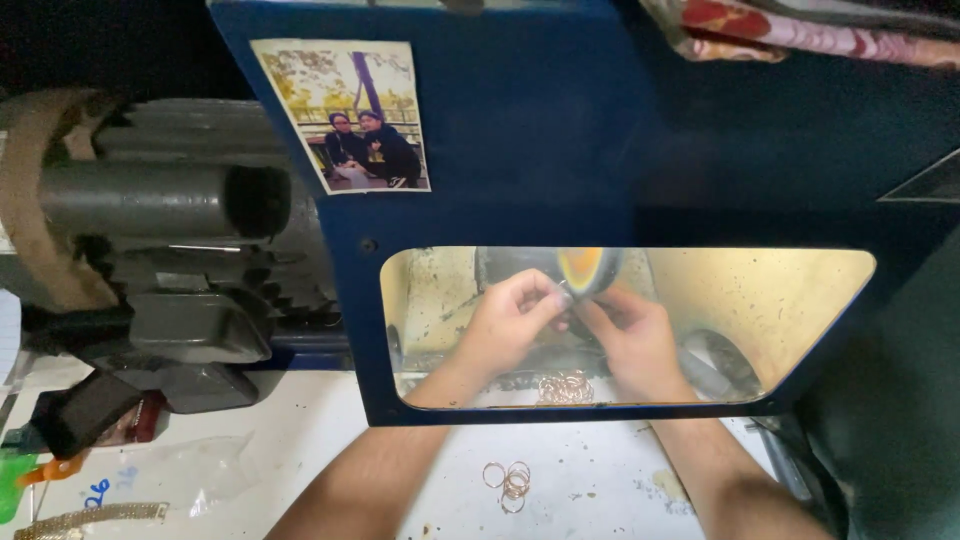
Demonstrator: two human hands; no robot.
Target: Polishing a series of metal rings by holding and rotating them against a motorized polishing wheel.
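Through the clear window of a blue guard [500,150] I see both my hands inside a lit polishing box. My left hand [508,322] and my right hand [632,335] pinch a small ring-shaped metal piece [566,291] together and hold it against the spinning orange-yellow polishing wheel [588,268]. Fingers hide most of the piece. A pile of thin gold-coloured rings [566,387] lies just below my hands inside the box. Several more rings [510,480] lie on the white bench between my forearms.
A grey ribbed electric motor [180,240] stands at the left. A photo print [345,115] is stuck on the guard. A gold mesh band [90,515], clear plastic bag [200,465] and orange-and-green tool [30,475] lie at lower left. Patterned cloth [800,30] hangs top right.
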